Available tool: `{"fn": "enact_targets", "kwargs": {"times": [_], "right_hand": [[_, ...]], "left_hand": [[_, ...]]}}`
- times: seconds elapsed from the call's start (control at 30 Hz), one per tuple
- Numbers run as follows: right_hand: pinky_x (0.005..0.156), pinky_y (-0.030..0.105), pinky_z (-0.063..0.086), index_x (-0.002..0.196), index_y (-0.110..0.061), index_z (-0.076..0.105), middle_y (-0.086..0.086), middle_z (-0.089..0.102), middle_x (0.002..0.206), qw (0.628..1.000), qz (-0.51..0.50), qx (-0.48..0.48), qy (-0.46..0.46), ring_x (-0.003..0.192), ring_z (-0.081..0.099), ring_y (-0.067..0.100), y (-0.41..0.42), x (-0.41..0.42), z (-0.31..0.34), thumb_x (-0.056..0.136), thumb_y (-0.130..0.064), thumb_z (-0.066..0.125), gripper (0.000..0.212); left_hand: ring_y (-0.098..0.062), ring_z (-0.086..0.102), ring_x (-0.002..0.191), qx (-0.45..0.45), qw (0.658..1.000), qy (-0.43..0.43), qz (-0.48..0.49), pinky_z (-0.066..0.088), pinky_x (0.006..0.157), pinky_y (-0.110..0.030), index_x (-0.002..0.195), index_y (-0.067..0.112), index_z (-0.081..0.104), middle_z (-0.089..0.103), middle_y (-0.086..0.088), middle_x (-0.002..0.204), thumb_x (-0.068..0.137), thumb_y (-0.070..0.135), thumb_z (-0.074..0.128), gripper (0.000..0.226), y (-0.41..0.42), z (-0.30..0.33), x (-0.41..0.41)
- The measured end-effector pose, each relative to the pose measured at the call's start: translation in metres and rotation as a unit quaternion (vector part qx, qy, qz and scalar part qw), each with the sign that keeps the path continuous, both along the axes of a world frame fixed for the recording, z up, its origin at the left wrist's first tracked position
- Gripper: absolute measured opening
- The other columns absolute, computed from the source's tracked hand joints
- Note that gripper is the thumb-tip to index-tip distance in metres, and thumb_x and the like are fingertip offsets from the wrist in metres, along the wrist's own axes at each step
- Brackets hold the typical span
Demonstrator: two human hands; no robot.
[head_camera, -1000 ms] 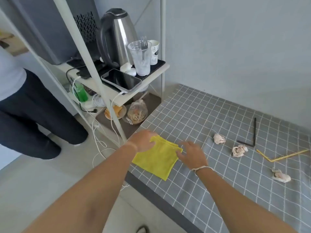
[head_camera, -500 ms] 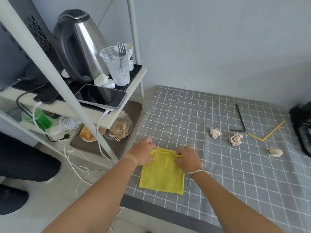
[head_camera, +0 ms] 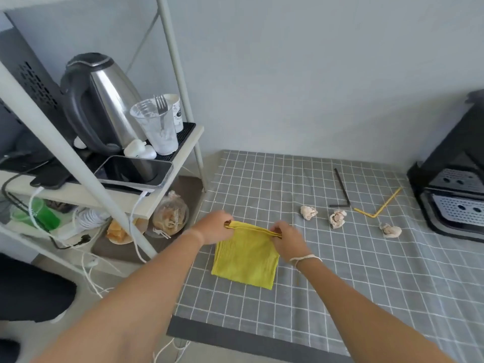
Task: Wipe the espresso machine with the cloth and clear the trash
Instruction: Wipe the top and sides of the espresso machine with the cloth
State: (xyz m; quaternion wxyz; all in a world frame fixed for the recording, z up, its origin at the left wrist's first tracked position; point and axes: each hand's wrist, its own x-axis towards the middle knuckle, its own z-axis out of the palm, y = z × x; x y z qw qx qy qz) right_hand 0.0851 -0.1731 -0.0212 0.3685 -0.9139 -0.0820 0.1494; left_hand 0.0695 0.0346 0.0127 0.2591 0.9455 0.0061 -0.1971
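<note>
A folded yellow cloth (head_camera: pixel 246 260) lies near the left front of the table with the grey checked cover (head_camera: pixel 366 297). My left hand (head_camera: pixel 213 227) pinches its far left corner and my right hand (head_camera: pixel 288 239) pinches its far right corner, lifting that edge slightly. Three crumpled paper balls (head_camera: pixel 309 212) (head_camera: pixel 337 218) (head_camera: pixel 390 230) lie to the right, with a bent black straw (head_camera: pixel 341 189) and a bent yellow straw (head_camera: pixel 377 206) behind them. The black espresso machine (head_camera: pixel 455 179) stands at the right edge, partly cut off.
A white metal shelf (head_camera: pixel 167 163) stands left of the table with a steel kettle (head_camera: pixel 104 100), a plastic cup holding a fork (head_camera: pixel 157 127), a phone (head_camera: pixel 133 171) and cables. Bagged food (head_camera: pixel 170 214) sits below. A person's dark trouser leg (head_camera: pixel 31 292) is at the far left.
The view has swung right, bringing the espresso machine into sight. Both hands went from lying flat on the cloth to pinching its far corners, and the far edge is now raised.
</note>
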Motion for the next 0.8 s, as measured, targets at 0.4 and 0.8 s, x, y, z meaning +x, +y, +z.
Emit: {"fn": "enact_targets", "kwargs": {"times": [0.4,0.8], "right_hand": [[0.072,0.025,0.033,0.094,-0.005,0.065,0.011,0.06,0.094,0.971,-0.066,0.066,-0.22,0.089,0.054,0.026,-0.211,0.084,0.176,0.088,-0.01,0.051,0.016],[0.053,0.011,0.035,0.082,-0.018,0.057,-0.01,0.048,0.062,0.882,-0.226,0.216,-0.353,0.058,0.04,0.003,-0.397,0.129,0.273,0.09,-0.019,0.052,0.009]], "left_hand": [[-0.01,0.047,0.065,-0.128,0.963,-0.236,0.02,0.035,0.059,-0.023,0.08,0.013,0.06,0.051,0.007,0.068,0.085,0.013,0.054,0.007,-0.205,0.166,0.087],[-0.011,0.043,0.06,-0.245,0.919,-0.302,-0.07,0.036,0.06,-0.025,0.071,0.018,0.054,0.045,0.005,0.063,0.088,0.017,0.052,0.017,-0.402,0.263,0.17]]}}
